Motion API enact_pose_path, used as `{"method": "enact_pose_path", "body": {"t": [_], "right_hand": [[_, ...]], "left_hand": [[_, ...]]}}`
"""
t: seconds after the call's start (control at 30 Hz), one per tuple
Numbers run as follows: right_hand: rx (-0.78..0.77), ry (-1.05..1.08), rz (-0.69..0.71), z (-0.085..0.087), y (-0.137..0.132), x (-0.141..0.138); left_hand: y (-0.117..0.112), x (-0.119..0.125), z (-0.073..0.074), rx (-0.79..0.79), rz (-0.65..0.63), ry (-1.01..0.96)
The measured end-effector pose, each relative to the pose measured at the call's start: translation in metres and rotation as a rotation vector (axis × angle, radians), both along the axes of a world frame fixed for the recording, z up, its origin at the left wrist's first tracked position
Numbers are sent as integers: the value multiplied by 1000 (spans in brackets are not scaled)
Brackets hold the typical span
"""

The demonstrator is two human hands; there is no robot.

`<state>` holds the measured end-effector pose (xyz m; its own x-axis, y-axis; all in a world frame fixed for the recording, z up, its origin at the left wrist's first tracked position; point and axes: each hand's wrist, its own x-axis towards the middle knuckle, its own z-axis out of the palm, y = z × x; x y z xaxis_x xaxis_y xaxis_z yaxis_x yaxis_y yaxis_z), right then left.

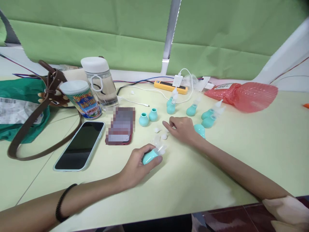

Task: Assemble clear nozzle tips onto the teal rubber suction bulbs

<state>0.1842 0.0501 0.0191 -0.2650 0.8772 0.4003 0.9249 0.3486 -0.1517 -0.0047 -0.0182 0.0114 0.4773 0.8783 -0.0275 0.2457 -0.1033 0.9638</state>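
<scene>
My left hand (137, 166) is closed around a glossy teal squeeze bulb (150, 156), tilted just above or on the table. Clear plastic nozzle-like parts (158, 146) show at its mouth, partly behind my fingertips. My right hand (180, 129) hovers low over the table, one finger stretched out and the others bent, their tips partly hidden. Small white pieces (164, 136) lie below it. Two open-topped teal bulbs (144, 119) stand upright to its left. Behind and right are several teal bulbs (191, 110) fitted with clear tips; another bulb (200, 130) lies by my right wrist.
At left are a phone (79, 146), a second phone (122, 125), a printed cup (83, 101), a water bottle (102, 83), a brown strap (26, 133) and a green bag (26, 106). A yellow power strip (166, 86), white cable and red plastic bag (253, 96) lie behind.
</scene>
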Motion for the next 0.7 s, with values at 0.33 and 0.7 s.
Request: {"method": "enact_pose_path", "body": {"t": [0.33, 0.7], "right_hand": [[-700, 522, 459, 16, -53, -33], [-1299, 1228, 586, 11, -32, -25]], "left_hand": [[-3, 1, -4, 264, -2, 109], [-8, -8, 3, 682, -324, -73]]}}
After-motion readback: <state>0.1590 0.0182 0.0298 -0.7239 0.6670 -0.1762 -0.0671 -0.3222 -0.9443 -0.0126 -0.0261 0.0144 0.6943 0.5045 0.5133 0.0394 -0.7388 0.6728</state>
